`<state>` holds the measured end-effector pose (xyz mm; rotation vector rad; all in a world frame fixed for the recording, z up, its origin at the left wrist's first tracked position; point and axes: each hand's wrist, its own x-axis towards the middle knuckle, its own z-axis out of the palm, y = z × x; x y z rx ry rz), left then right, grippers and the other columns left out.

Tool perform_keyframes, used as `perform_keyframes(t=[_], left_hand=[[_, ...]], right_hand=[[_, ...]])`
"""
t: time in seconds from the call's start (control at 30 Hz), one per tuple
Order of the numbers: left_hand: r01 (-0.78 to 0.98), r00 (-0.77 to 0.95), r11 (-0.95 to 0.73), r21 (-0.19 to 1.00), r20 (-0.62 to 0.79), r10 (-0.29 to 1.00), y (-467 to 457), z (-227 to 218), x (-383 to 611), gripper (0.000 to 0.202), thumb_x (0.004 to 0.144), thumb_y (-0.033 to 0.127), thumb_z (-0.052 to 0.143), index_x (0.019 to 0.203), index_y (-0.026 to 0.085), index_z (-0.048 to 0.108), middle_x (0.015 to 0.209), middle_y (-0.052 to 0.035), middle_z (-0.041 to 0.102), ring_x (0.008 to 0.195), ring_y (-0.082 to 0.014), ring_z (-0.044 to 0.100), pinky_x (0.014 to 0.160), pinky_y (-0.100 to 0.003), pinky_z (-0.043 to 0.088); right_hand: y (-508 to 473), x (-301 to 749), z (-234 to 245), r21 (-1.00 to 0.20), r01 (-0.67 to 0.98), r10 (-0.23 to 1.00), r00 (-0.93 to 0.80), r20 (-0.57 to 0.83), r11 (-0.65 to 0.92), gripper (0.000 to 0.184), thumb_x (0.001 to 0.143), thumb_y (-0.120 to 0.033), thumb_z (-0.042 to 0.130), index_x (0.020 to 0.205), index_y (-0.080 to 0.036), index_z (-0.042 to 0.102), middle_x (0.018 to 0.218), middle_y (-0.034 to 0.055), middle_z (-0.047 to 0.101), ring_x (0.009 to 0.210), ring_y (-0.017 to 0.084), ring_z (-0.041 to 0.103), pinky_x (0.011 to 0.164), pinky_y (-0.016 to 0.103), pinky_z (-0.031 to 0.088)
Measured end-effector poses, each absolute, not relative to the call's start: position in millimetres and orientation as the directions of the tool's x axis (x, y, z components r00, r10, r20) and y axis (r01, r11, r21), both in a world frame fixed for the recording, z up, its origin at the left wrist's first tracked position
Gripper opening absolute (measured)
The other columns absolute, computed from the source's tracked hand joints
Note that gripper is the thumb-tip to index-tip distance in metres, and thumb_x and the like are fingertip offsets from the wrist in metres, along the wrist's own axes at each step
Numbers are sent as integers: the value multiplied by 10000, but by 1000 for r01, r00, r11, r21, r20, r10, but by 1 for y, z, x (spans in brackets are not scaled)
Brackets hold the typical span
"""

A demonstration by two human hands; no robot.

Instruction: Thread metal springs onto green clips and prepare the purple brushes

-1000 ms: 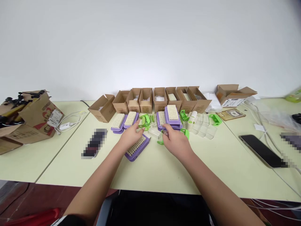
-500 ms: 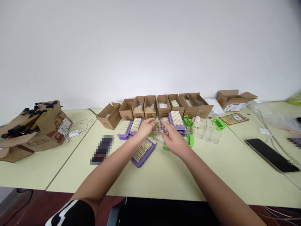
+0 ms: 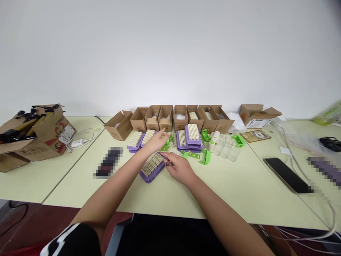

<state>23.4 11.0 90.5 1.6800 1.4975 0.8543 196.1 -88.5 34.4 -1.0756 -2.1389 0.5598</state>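
My left hand [image 3: 157,141] is raised over the middle of the table, fingers stretched and apart, with nothing seen in them. Close by it lie green plastic parts [image 3: 165,145] and many small springs [image 3: 173,139]. My right hand [image 3: 179,167] is closed around a small metal tool [image 3: 169,164], mostly hidden by the fingers. Its fingertips are at the right edge of a purple tray [image 3: 149,179] carrying rows of small beige pieces [image 3: 153,164]. Whether they touch the tray I cannot tell.
Open cardboard boxes [image 3: 166,122] line the wall. More purple trays [image 3: 195,145] are stacked right of centre. Clear plastic containers [image 3: 226,152], green brackets [image 3: 205,157] and a phone [image 3: 287,175] lie rightward. A larger carton [image 3: 50,142] stands at left.
My right hand has moved left and nearer to me, from the springs to the front purple tray. My left hand has shifted slightly left. The whole view has turned a little.
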Motion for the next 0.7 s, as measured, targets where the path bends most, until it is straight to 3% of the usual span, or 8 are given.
perform_keyframes(t=[0.13, 0.37, 0.47, 0.57, 0.7], left_hand=[[576, 251, -222, 787, 88, 964, -54, 76, -11, 505, 988, 579, 594, 1338, 242, 731, 1458, -112, 680, 1369, -311, 614, 1181, -416, 424], [634, 188, -379, 674, 341, 921, -109, 40, -20, 420, 1003, 440, 614, 1386, 280, 679, 1420, -108, 684, 1353, -315, 623, 1195, -516, 461], [781, 181, -386, 492, 413, 893, -121, 24, -20, 466, 993, 426, 639, 1439, 290, 638, 1499, -119, 626, 1404, -336, 580, 1175, -551, 489], [863, 202, -369, 346, 433, 878, -128, 14, -19, 500, 1001, 399, 629, 1478, 251, 596, 1536, -128, 596, 1418, -327, 566, 1129, -522, 540], [887, 173, -332, 321, 435, 884, -128, 13, -18, 555, 999, 388, 640, 1524, 235, 544, 1519, -125, 613, 1384, -317, 592, 1090, -500, 577]], right_hand=[[-90, 194, 34, -636, 540, 833, -398, 384, 551, 407, 1034, -292, 532, 1426, -265, 637, 1253, 67, 747, 1033, 207, 714, 865, 316, 536], [-88, 191, 30, -681, 465, 822, -394, 412, 565, 453, 955, -219, 610, 1399, -275, 684, 1339, 45, 744, 1137, 211, 727, 1008, 333, 547], [-85, 189, 25, -712, 426, 828, -351, 438, 557, 434, 953, -203, 586, 1363, -274, 710, 1315, 43, 759, 1163, 223, 727, 1018, 352, 556], [-84, 186, 19, -727, 396, 826, -329, 457, 560, 398, 983, -217, 544, 1332, -274, 727, 1293, 52, 767, 1133, 223, 738, 972, 354, 575], [-86, 178, 15, -709, 372, 797, -356, 488, 599, 375, 986, -210, 535, 1295, -265, 739, 1205, 50, 785, 1062, 205, 745, 936, 337, 579]])
